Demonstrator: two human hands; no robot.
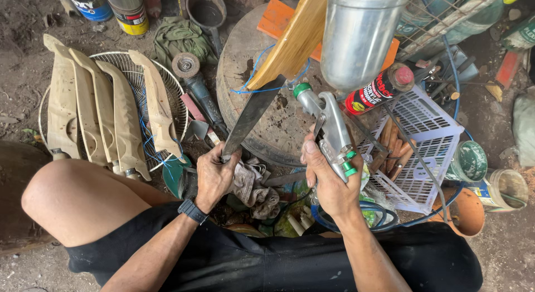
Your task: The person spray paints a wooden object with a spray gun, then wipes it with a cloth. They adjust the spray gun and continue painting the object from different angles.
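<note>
Tyre stump: a round worn block [278,130] with blue wire across it, under the work.
Carved sheaths: four pale wooden pieces [106,108] lie side by side on a wire fan guard [178,97], well left.
Basket: white plastic crate [429,152] holding wooden handles, right.
Spray gun: silver body [329,127], green knobs, large metal cup [356,35] on top; right hand [329,183] closed around its handle.
Blade piece: dark blade [251,119] running up into yellowish wood [295,38], perhaps a sheath; left hand [214,175] closed on its lower end.
</note>
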